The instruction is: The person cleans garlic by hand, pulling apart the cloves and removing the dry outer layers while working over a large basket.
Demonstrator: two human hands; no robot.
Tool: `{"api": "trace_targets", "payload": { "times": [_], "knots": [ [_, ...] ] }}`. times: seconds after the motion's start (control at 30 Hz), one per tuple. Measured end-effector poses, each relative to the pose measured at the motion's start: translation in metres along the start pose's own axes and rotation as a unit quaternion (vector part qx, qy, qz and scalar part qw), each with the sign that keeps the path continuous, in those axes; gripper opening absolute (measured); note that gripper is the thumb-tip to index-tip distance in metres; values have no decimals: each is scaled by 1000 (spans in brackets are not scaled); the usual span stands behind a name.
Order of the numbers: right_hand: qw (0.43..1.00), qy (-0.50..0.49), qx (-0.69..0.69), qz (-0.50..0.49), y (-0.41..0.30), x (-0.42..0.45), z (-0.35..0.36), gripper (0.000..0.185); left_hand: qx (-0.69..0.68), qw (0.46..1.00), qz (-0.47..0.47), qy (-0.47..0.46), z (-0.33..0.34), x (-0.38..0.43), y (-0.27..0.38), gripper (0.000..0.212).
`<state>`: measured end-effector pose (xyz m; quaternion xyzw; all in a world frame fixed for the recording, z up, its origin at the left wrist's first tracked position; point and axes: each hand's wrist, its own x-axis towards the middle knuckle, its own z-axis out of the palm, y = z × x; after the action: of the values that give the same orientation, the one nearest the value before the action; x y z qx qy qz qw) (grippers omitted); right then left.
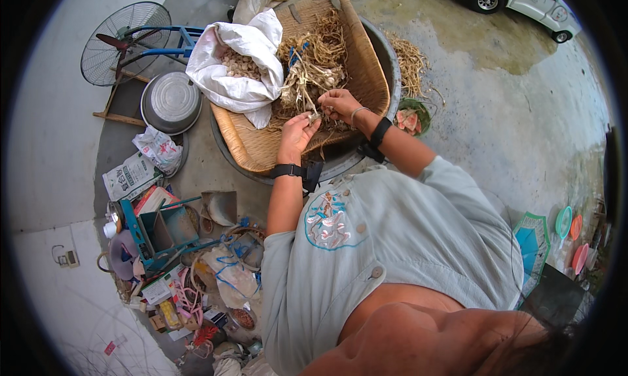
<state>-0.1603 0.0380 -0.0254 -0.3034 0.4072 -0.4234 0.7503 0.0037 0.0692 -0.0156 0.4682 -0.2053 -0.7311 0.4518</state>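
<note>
My left hand (296,134) pinches a small pale garlic bulb (314,116) with a dry stalk, over the front part of a woven bamboo scoop basket (245,143). Close on its right, my right hand (339,104) has its fingertips closed around a small piece, seemingly garlic, partly hidden by the fingers. Just beyond both hands lies a heap of dried garlic (314,79) with long stalks and roots. A white woven sack (211,47), its mouth folded back, stands in the basket on the left, holding many small garlic pieces (240,64).
The basket rests on a large metal tub (392,57). Dry stalks (407,62) and a green bowl of watermelon rinds (411,120) lie on the right. At left are a large fan (125,42), an upturned metal basin (171,101) and clutter around a teal dustpan-like metal piece (137,229).
</note>
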Motion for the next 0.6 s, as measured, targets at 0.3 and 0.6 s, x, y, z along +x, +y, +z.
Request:
{"api": "trace_targets", "payload": {
  "times": [0.3,0.6],
  "knots": [
    [992,-93,-81,-31,4,1,1,8,222,964,93,115,-4,2,-4,13],
    [983,-110,-128,-74,3,-2,0,10,93,993,71,-16,15,-9,2,10]
  ]
}}
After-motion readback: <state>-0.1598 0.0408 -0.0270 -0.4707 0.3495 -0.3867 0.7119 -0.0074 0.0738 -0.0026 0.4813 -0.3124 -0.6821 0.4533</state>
